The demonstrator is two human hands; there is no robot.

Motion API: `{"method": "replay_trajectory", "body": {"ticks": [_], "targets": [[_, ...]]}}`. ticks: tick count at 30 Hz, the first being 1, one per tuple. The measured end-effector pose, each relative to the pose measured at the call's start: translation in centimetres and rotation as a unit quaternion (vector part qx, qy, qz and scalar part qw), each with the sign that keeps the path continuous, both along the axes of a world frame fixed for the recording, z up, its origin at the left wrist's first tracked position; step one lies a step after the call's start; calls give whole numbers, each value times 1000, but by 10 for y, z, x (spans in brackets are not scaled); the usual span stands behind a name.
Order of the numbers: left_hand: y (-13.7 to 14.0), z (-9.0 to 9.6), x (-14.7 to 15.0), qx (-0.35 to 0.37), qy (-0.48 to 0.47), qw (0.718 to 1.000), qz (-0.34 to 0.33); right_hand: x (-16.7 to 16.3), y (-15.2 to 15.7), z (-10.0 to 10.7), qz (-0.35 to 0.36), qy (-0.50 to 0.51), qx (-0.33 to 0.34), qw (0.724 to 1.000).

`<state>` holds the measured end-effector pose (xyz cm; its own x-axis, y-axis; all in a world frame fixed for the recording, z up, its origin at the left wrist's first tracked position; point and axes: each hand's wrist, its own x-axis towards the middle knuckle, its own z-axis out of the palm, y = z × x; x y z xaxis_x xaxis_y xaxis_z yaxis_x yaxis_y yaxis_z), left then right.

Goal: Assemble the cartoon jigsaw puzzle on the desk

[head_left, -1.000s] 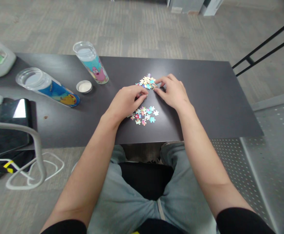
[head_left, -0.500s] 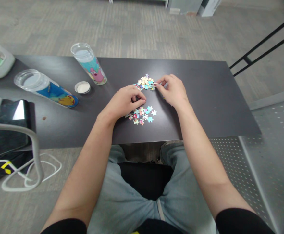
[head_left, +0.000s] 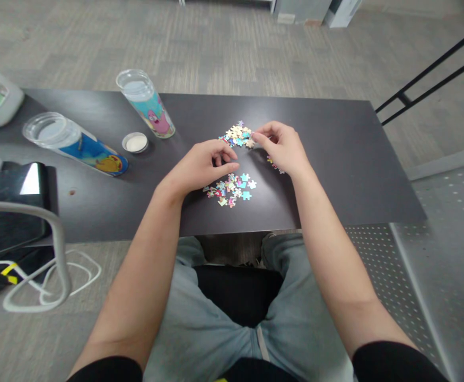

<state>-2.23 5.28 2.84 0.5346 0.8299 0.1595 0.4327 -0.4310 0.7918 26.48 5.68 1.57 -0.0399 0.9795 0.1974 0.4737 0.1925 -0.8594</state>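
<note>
Dark rectangular table (head_left: 335, 175): small multicoloured jigsaw pieces (head_left: 230, 185) partly obscured

Far heap (head_left: 237, 133) lies at right hand (head_left: 283, 146), fingertips pinched; grip cannot be determined. That hand partly screens side cluster (head_left: 274, 165). Left hand (head_left: 204, 164), loosely open, is beside near cluster (head_left: 226, 188). Clear-topped printed cylinders (head_left: 92, 152) stand left.

I have 2 bare arms (head_left: 335, 254) reaching forward over there. My left hand (head_left: 203, 165) has curled fingers and its thumb apart. My right hand (head_left: 286, 147) bends inward, thumb and finger close together.

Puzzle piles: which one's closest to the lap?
The pile on the lap side of the left hand; the far pile and rightmost pile lie farther back.
</note>
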Motion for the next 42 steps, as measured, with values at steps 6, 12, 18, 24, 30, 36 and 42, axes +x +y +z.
{"method": "replay_trajectory", "body": {"ticks": [6, 12, 18, 24, 30, 36, 42], "targets": [[-1, -1, 13, 25, -24, 997, 69, -9, -3, 3, 69, 90, -60, 992], [-4, 2, 23, 3, -38, 996, 81, -13, -9, 8, 113, 130, -71, 982], [-3, 2, 23, -2, -58, 995, 87, -13, -12, 9, 108, 132, -90, 981], [-1, 3, 18, -10, -74, 993, 88, -15, -13, 11, 107, 149, -93, 979], [0, 5, 14, 1, -58, 995, 87, -14, -12, 9, 105, 148, -91, 979], [2, 2, 12, -10, -65, 994, 85, -14, -10, 9, 95, 131, -83, 983], [5, 3, 5, 50, -50, 988, 140, -7, -10, 7, 97, 84, -81, 988]]}}
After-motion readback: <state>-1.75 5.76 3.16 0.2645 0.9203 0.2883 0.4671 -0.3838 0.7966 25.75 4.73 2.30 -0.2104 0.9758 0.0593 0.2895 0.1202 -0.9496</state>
